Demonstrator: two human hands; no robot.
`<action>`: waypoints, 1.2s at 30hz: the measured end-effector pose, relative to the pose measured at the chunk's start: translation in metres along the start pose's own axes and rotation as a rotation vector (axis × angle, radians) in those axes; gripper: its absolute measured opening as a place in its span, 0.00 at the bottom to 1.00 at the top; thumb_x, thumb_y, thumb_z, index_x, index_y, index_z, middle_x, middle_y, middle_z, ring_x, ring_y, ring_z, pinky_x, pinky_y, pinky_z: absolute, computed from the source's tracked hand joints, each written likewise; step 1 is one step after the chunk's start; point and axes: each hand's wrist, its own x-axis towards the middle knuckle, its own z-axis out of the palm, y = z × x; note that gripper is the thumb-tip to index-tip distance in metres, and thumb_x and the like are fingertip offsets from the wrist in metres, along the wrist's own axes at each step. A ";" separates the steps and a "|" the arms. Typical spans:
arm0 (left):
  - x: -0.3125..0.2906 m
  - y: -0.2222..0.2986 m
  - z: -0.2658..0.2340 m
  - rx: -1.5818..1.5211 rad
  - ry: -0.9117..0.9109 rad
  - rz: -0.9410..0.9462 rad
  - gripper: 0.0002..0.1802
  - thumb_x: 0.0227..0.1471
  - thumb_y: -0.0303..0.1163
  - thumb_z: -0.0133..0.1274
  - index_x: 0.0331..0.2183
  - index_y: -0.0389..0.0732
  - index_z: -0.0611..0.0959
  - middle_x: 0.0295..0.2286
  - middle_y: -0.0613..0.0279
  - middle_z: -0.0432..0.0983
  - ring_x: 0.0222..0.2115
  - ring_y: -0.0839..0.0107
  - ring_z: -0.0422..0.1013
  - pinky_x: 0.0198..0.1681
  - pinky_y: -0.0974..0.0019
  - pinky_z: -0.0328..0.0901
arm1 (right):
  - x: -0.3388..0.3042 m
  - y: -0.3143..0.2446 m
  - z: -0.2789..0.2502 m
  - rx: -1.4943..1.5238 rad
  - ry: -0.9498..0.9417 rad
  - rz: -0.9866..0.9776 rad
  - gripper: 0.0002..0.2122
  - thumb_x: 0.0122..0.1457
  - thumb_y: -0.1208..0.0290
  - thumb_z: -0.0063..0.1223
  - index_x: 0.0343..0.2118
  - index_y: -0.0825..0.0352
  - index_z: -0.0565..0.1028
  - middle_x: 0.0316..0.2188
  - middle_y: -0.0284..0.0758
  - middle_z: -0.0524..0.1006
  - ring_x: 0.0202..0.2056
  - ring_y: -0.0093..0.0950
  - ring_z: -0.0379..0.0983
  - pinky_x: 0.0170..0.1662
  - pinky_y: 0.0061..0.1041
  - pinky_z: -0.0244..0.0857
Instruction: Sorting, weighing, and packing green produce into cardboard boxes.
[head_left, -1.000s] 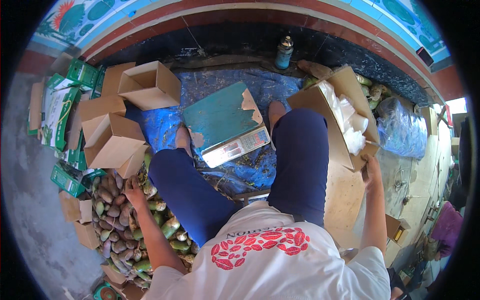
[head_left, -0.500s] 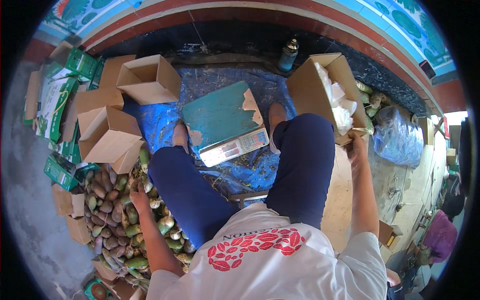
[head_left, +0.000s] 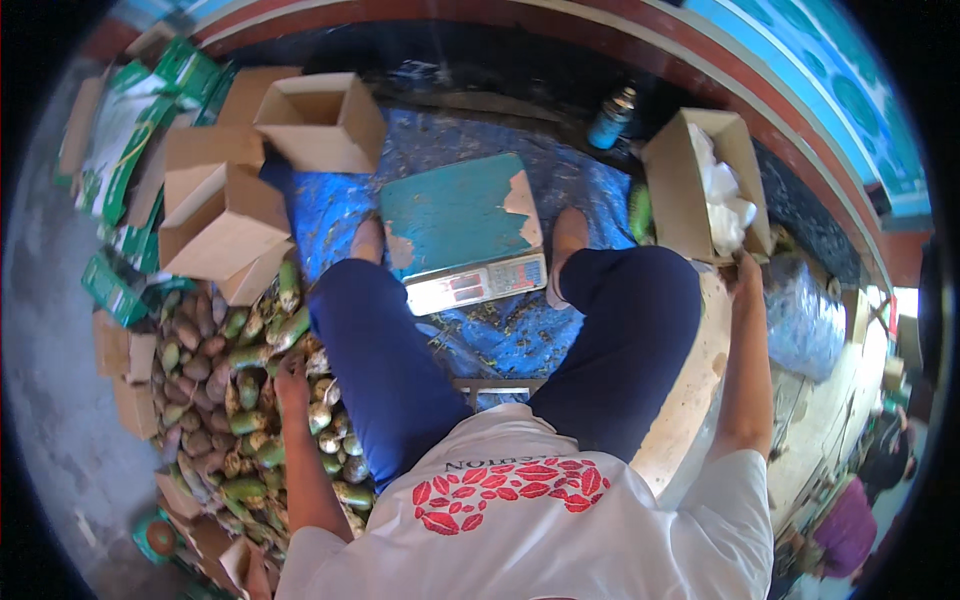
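My right hand is closed on the near edge of an open cardboard box, which stands right of my right foot with white plastic bags inside. My left hand is low over a heap of green-and-white radishes beside my left leg. Its fingers are small and partly lost against the radishes, so their grip does not show. Between my feet lies a scale with a worn teal platform and a white display panel. One green radish lies against the box's left side.
Reddish-purple roots adjoin the radishes. Open cardboard boxes and green printed cartons stand at the left. A blue tarp lies under the scale. A blue flask stands by the wall. A plastic-wrapped bundle and a person are at the right.
My right hand and the box have moved right, away from the scale, and the box has turned more upright in view, exposing the green radish. My left hand has shifted slightly over the radishes.
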 end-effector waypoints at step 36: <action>-0.125 -0.102 0.053 0.228 -0.313 -0.359 0.16 0.40 0.39 0.48 0.34 0.45 0.75 0.36 0.51 0.70 0.39 0.56 0.65 0.44 0.62 0.59 | -0.004 -0.008 -0.057 -0.905 -0.176 -0.501 0.17 0.56 0.62 0.34 0.42 0.69 0.66 0.37 0.39 0.70 0.37 0.29 0.67 0.40 0.25 0.63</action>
